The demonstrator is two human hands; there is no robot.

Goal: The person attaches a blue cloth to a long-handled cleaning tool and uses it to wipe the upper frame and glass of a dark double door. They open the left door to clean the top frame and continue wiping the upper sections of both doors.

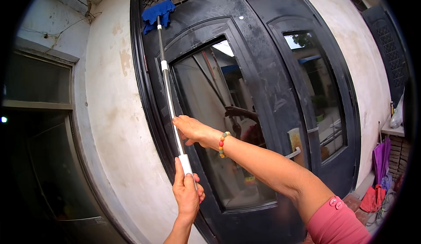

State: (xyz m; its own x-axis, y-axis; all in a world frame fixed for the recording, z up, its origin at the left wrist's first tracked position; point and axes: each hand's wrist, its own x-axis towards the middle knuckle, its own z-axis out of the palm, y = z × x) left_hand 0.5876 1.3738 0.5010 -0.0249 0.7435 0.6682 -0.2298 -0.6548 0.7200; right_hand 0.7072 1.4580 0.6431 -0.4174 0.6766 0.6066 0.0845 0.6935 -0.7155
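A long metal mop pole [166,79] with white joints runs up along the left side of a dark double door [263,56]. At its top a blue cloth [158,13] covers the head and lies against the door's upper left corner, by the lattice. Low on the pole, my left hand [188,191] is closed around the white grip [185,164]. My right hand [194,132], with a bead bracelet [221,144] at the wrist, lies against the metal shaft above it; its thumb side touches the shaft, and its far fingers are partly hidden.
The door has glass panes and a metal handle [292,153]. A pale wall [108,112] and a dark window [39,79] stand at left. At lower right are a purple umbrella [381,160], a red cloth item [373,198] and a ledge [393,131] with a plastic bag [398,114].
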